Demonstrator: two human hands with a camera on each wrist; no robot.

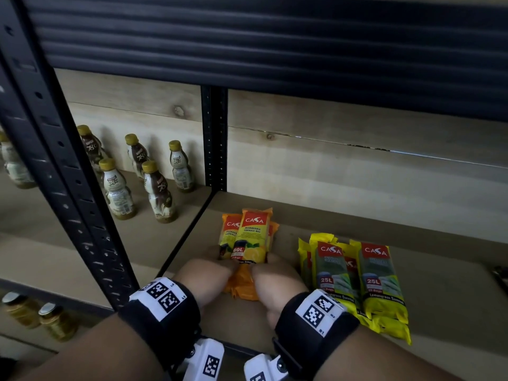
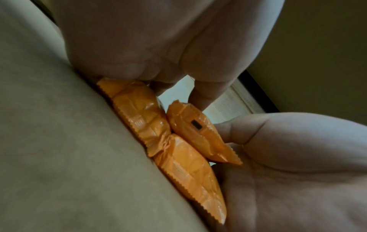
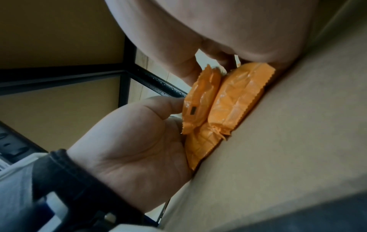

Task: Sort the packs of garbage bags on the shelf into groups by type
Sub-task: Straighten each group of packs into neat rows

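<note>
Several orange 60L garbage bag packs (image 1: 251, 237) lie stacked at the left end of the shelf board (image 1: 357, 224). My left hand (image 1: 203, 279) presses their left side and my right hand (image 1: 275, 284) presses their right side, so the near ends are squeezed between my palms. In the right wrist view the left hand (image 3: 135, 149) shows a flat palm, its thumb touching the top orange pack (image 3: 198, 100). The left wrist view shows the right hand (image 2: 288, 157) against the orange packs (image 2: 178, 157). Several yellow 25L packs (image 1: 357, 276) lie grouped to the right.
Brown drink bottles (image 1: 137, 174) stand in the bay to the left, beyond a black upright (image 1: 68, 188). A black post (image 1: 214, 138) divides the back wall. Jars (image 1: 41, 317) sit on a lower shelf. The upper shelf (image 1: 247, 50) hangs low overhead.
</note>
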